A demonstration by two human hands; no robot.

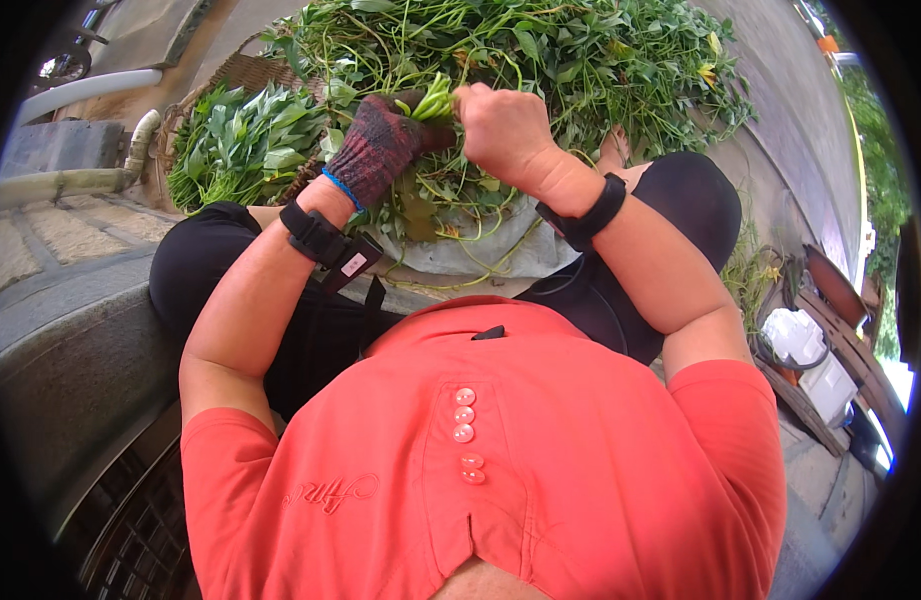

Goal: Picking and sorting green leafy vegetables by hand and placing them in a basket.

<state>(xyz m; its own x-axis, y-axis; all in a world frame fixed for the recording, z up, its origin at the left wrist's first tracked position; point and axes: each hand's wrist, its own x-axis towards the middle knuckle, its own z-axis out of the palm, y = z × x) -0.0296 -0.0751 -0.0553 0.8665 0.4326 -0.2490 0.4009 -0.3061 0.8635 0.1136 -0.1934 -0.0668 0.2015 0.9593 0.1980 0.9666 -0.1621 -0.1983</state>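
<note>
My left hand (pixel 389 142), in a dark red and grey knit glove with a blue cuff edge, is closed around a small bunch of green stems (pixel 433 101). The cut-looking ends stick up out of the fist, and the lower part of the bunch is hidden. My bare right hand (pixel 505 131) is curled, with its fingertips pinched at the stem ends; exactly what lies between them is hidden. Beyond both hands spreads a large heap of leafy green vines (pixel 580 67). To the left, leafy cuttings (pixel 243 142) lie bundled with their stems aligned, by a woven basket (pixel 262 73).
A pale sheet (pixel 460 251) lies under the vines between my knees. At left are a pipe elbow (pixel 142 139) and a stone ledge (pixel 78 300). A dark plastic crate (pixel 142 517) is low left. White foam pieces (pixel 794 337) sit among clutter at right.
</note>
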